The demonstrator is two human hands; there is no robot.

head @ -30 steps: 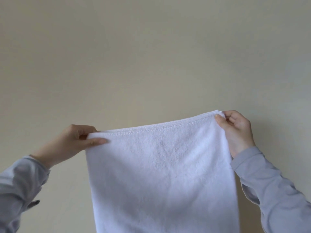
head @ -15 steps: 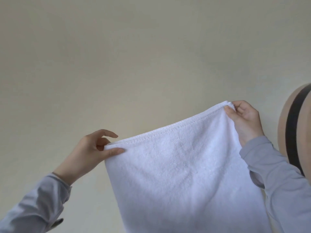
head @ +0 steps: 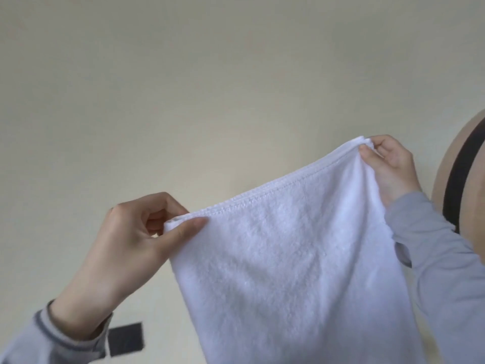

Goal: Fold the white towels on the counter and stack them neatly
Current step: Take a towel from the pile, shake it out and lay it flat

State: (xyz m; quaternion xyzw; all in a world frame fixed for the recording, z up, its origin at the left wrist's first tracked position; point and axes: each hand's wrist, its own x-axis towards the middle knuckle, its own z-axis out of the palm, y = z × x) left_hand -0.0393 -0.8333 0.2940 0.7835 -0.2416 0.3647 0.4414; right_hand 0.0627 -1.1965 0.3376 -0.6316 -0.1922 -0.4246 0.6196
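Observation:
A white terry towel hangs in the air before a plain cream wall, its hemmed top edge slanting up to the right. My left hand pinches the top left corner between thumb and fingers. My right hand pinches the top right corner, held higher. The towel appears doubled along its top edge. Its lower part runs out of the frame's bottom. The counter and any other towels are out of view.
A rounded tan object with a dark band shows at the right edge. A small dark square sits on the wall at the lower left, behind my left sleeve.
The view has tilted and shifted, so the towel's top edge now slopes more steeply. My left hand's fingers have curled in round the corner. The dark square has come into view.

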